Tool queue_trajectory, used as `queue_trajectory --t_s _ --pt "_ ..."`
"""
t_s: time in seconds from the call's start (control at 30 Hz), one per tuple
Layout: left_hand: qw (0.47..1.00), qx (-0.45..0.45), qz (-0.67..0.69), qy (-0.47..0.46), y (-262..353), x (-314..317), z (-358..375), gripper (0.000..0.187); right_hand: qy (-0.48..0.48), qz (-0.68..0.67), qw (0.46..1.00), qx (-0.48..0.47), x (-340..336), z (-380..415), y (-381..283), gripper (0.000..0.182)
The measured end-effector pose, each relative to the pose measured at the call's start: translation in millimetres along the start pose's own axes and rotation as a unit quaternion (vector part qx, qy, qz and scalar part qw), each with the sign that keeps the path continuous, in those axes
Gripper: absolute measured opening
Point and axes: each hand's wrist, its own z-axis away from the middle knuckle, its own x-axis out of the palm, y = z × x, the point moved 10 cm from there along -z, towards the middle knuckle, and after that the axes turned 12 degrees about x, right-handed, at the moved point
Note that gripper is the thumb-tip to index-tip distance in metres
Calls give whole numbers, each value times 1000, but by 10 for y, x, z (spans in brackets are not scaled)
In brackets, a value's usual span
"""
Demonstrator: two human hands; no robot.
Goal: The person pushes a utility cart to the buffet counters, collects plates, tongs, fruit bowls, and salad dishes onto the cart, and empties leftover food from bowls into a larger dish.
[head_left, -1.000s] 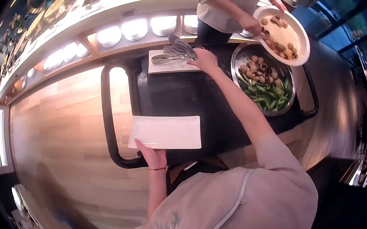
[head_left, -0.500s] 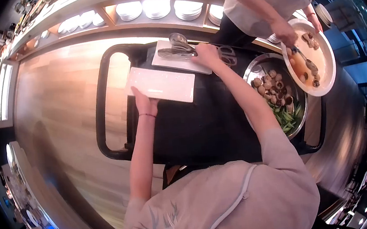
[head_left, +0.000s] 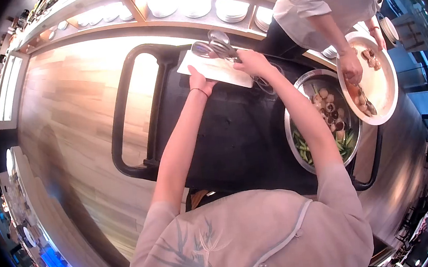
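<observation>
near the top centre, the serving tools [head_left: 219, 43] are gleaming like polished metal over a smooth, glossy white plate [head_left: 222, 72]. at mid-frame the black cart top [head_left: 235, 136] is looking like matt plastic. right of centre, the bowl [head_left: 291, 138] is shining like steel; the oval dish [head_left: 384, 81] at upper right is looking smooth and glazed. the floor [head_left: 79, 90] at left is showing wood grain.

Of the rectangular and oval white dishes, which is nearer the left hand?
The rectangular dish, right at the left hand; the oval dish is farther off, beyond the steel bowl.
</observation>
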Motion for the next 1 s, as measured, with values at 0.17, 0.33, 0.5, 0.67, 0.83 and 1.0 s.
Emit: queue_trajectory --t_s 0.17,0.33,0.5,0.67,0.83,1.0 --pt "966 -51 -244 -67 17 -104 42 54 -22 15 998 -50 266 -36 2 34" --pt "863 -164 -462 -120 -9 -247 219 48 -32 12 998 -55 399 -96 -57 34" --pt "868 -156 -454 -128 -198 -279 94 40 15 -13 997 -79 304 -121 -107 31" --pt "843 -147 -494 -156 -311 -276 75 38 128 -42 974 -180 183 -83 -118 31" --pt "873 -125 -451 -140 -239 -372 285 37 124 -43 977 -171 152 -3 -85 38" --pt "888 -101 -437 -98 -79 -644 533 27 87 -68 980 -168 148 -8 30 34"
